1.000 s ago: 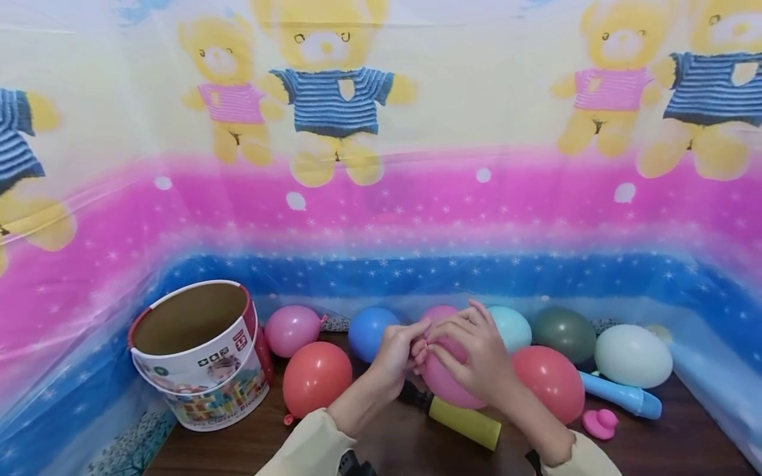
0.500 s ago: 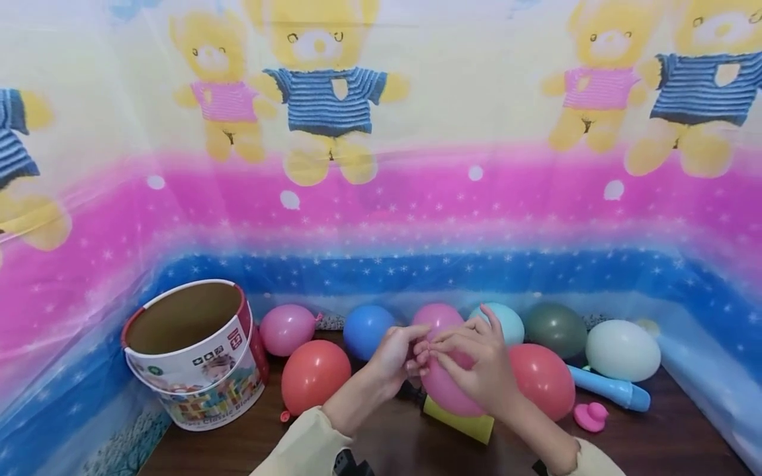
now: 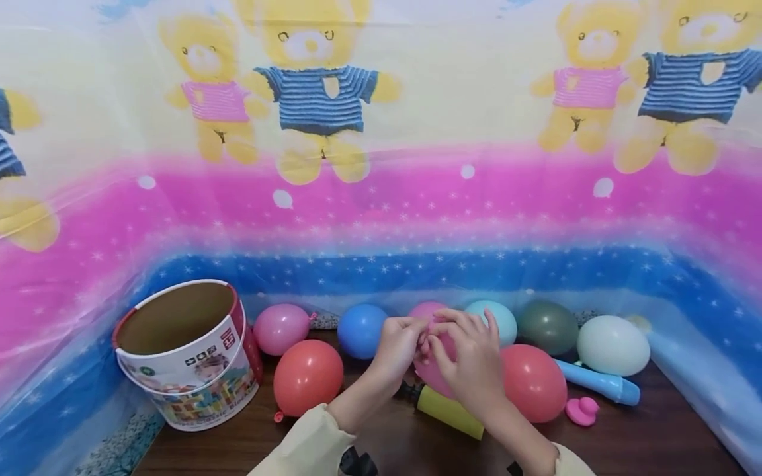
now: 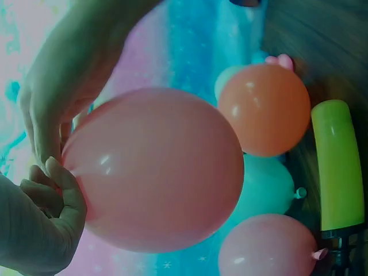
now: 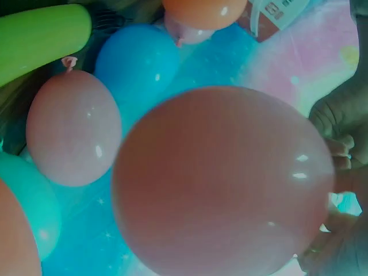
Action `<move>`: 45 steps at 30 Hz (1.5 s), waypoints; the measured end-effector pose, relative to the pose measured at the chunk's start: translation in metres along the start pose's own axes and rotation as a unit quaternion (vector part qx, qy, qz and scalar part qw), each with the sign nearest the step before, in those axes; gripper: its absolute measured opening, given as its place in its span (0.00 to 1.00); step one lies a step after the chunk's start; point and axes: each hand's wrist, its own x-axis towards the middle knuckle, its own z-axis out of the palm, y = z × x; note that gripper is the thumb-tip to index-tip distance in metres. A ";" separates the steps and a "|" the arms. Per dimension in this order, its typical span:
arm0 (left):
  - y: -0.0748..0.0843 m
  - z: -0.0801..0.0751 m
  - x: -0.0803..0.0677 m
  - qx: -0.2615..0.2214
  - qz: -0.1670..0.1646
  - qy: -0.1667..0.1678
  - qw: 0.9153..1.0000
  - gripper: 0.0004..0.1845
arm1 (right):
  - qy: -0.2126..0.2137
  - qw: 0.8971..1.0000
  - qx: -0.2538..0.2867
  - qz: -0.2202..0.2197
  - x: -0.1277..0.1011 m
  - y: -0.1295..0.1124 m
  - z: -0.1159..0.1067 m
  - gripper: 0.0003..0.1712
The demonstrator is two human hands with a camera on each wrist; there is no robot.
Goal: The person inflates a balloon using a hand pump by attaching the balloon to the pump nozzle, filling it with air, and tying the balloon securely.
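Both hands have drawn tighter since a moment ago; the left hand (image 3: pixel 400 344) and right hand (image 3: pixel 470 360) pinch the pink balloon's (image 3: pixel 437 370) neck above the tabletop (image 3: pixel 625 443), near the yellow pump (image 3: pixel 449 412); knotting seems underway.

Inflated pink balloon (image 3: pixel 437 370), held by its neck above the table.

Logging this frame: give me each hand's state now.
Left hand: pinches the pink balloon at its neck.
Right hand: holds the same balloon.
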 end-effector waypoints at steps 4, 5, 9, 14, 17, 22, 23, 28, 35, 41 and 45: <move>-0.001 -0.003 -0.002 0.039 0.008 0.003 0.999 0.24 | -0.023 0.999 0.011 -0.019 -0.003 0.000 0.004 0.04; 0.000 -0.003 -0.002 0.045 0.004 -0.002 0.999 0.24 | -0.019 0.999 0.010 -0.040 -0.003 0.002 0.005 0.04; 0.007 -0.004 0.004 0.038 -0.025 -0.032 0.998 0.24 | 0.021 0.990 -0.023 -0.135 -0.001 0.009 0.006 0.03; 0.015 -0.005 0.011 0.011 -0.066 -0.073 0.995 0.20 | 0.009 0.983 -0.020 -0.180 0.003 0.014 0.003 0.03; 0.015 -0.005 0.015 0.006 -0.084 -0.094 0.992 0.19 | -0.017 0.983 -0.003 -0.184 0.003 0.018 -0.001 0.01; 0.011 -0.004 0.017 -0.004 -0.102 -0.098 0.990 0.16 | -0.058 0.982 0.011 -0.182 0.003 0.026 -0.006 0.02; 0.010 -0.003 0.017 0.000 -0.104 -0.096 0.990 0.17 | -0.065 0.982 0.011 -0.178 0.003 0.027 -0.006 0.02; 0.004 -0.001 0.007 0.002 -0.103 -0.082 0.991 0.18 | -0.058 0.984 -0.030 -0.167 -0.005 0.030 -0.007 0.07; 0.000 -0.001 -0.006 0.013 -0.079 -0.067 0.995 0.20 | -0.032 0.988 0.028 -0.145 -0.007 0.026 -0.009 0.06; 0.010 -0.002 0.000 0.091 -0.004 -0.015 0.996 0.24 | -0.047 0.989 0.090 -0.107 0.008 0.019 -0.002 0.04; 0.011 -0.007 0.004 0.097 -0.015 -0.013 0.995 0.25 | -0.046 0.984 0.105 -0.133 0.000 0.014 0.005 0.04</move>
